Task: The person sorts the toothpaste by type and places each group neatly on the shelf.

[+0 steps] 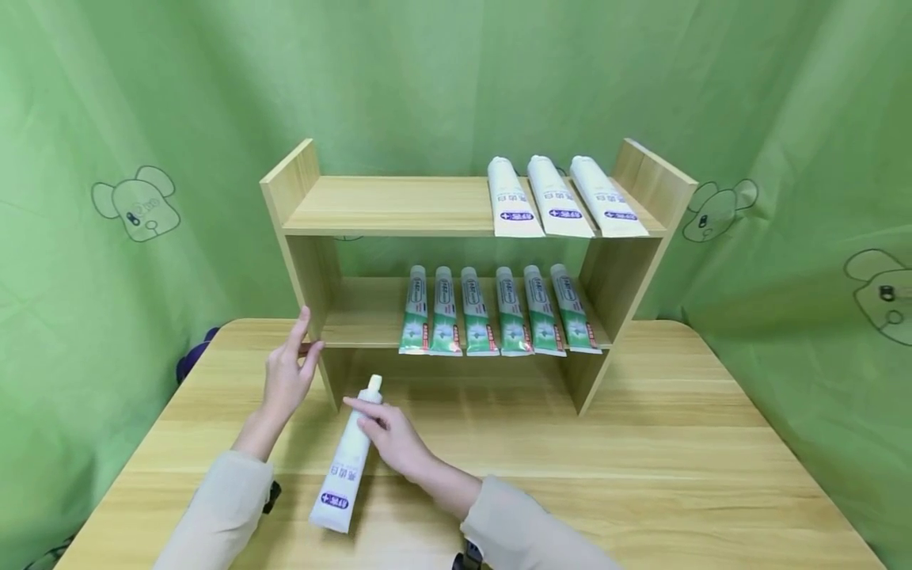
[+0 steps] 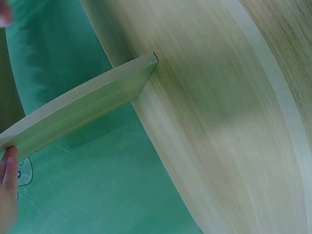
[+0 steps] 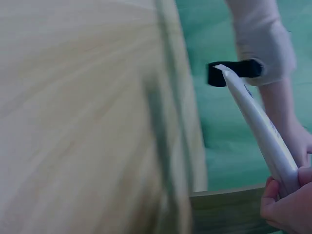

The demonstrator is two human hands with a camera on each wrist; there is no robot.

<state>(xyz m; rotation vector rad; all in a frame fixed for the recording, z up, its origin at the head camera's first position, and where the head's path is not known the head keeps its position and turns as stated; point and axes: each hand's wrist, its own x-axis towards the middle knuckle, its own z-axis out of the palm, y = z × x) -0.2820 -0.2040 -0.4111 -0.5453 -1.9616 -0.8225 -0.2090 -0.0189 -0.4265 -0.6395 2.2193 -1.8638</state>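
Observation:
My right hand (image 1: 399,447) grips a white toothpaste tube (image 1: 347,467) near its cap end. The cap points up toward the rack, and the flat end with a purple label hangs down toward me. In the right wrist view, the fingers wrap the tube (image 3: 261,129) at the lower right. My left hand (image 1: 285,380) is at the left side panel (image 1: 302,273) of the wooden rack, its index finger straight and thumb spread apart. In the left wrist view, fingertips (image 2: 10,161) touch the panel (image 2: 92,97) at the left edge.
Three white toothpaste tubes (image 1: 559,198) lie side by side on the top shelf's right part. Several green-and-white toothpaste tubes (image 1: 473,313) line the middle shelf. The rack stands on a wooden table (image 1: 677,475), with green curtains (image 1: 406,87) behind and beside it.

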